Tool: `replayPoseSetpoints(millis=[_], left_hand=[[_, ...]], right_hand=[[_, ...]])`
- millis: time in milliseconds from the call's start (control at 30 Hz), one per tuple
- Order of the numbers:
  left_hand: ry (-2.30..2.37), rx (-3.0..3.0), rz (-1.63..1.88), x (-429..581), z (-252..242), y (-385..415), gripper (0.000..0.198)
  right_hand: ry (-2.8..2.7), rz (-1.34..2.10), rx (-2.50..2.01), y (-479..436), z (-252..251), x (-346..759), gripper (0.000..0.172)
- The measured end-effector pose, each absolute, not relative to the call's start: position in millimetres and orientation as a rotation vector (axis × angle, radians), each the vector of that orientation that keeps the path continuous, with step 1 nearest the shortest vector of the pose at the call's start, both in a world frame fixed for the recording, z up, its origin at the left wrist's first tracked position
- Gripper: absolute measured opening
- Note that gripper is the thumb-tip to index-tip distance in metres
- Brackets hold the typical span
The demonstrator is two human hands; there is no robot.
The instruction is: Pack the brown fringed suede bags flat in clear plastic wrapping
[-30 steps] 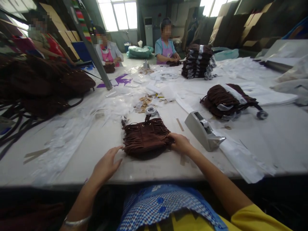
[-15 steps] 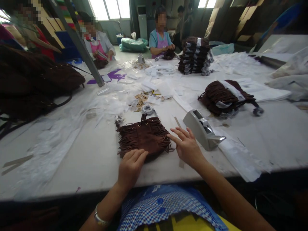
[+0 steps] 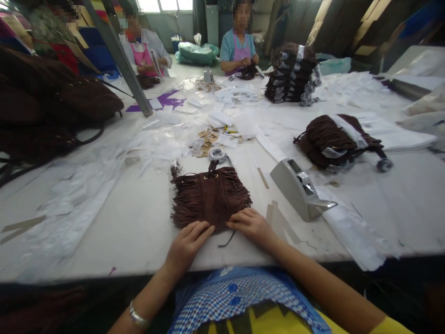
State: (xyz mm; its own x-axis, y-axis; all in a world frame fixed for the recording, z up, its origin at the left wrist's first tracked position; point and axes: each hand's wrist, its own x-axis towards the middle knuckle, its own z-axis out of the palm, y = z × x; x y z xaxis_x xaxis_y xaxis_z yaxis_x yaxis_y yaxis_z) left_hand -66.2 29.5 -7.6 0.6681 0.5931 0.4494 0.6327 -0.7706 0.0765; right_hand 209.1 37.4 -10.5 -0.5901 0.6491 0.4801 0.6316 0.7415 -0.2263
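Observation:
A small brown fringed suede bag (image 3: 210, 197) lies flat on the white table (image 3: 132, 222) just in front of me. My left hand (image 3: 187, 245) rests on the bag's near edge, its fingers stretched out flat. My right hand (image 3: 251, 225) presses on the near right corner, fingers laid flat and slightly curled. A thin dark cord (image 3: 227, 241) trails from the bag between my hands. The bag's strap with a wrapped end (image 3: 218, 155) lies beyond its top edge.
A grey tape dispenser (image 3: 301, 188) stands right of the bag. More fringed bags lie at the right (image 3: 333, 139) and in a tall stack (image 3: 292, 79) behind. Dark bags (image 3: 52, 111) pile up at the left. Paper tags (image 3: 206, 139) and plastic sheets litter the middle. Three people work across the table.
My right hand came back from the bag's right side and settled on its near edge beside my left hand. The bag now lies flatter and squarer to me.

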Motion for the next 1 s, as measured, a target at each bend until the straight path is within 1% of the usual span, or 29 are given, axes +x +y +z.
replayPoseSetpoints(millis=[100,233,300,367,433,500,667,767,867,1000], left_hand=[[-1.064,-2.830,-0.742,-74,-9,29,0.036],[-1.098,-2.818,-0.801,-70,-11,29,0.033],[-1.085,-2.783,-0.828,-65,-12,30,0.032],[-1.077,-2.730,-0.850,-61,-13,32,0.030],[-1.081,-2.683,-0.860,-58,-15,34,0.027],[-1.079,-2.670,-0.839,-57,-15,35,0.025],[-1.105,-2.792,-0.696,-57,4,30,0.030],[-1.144,-2.837,-0.715,-46,19,37,0.029],[-1.171,-2.799,-0.734,-32,19,58,0.037],[-1.225,-2.777,-0.600,-27,-2,77,0.051]], right_hand=[[-2.305,0.016,-1.119,30,-4,214,0.027],[-2.111,-0.045,-1.325,14,5,211,0.035],[-2.071,-0.067,-1.310,8,7,206,0.041],[-2.129,-0.058,-1.184,6,5,199,0.044],[-2.246,-0.032,-1.029,9,0,192,0.042],[-2.326,-0.004,-0.938,17,-6,186,0.037],[-2.339,0.050,-0.926,32,-13,180,0.027],[-2.326,0.049,-0.940,34,-16,180,0.025],[-2.340,0.065,-0.926,34,-21,182,0.026],[-2.379,0.152,-0.876,31,-9,187,0.029]])
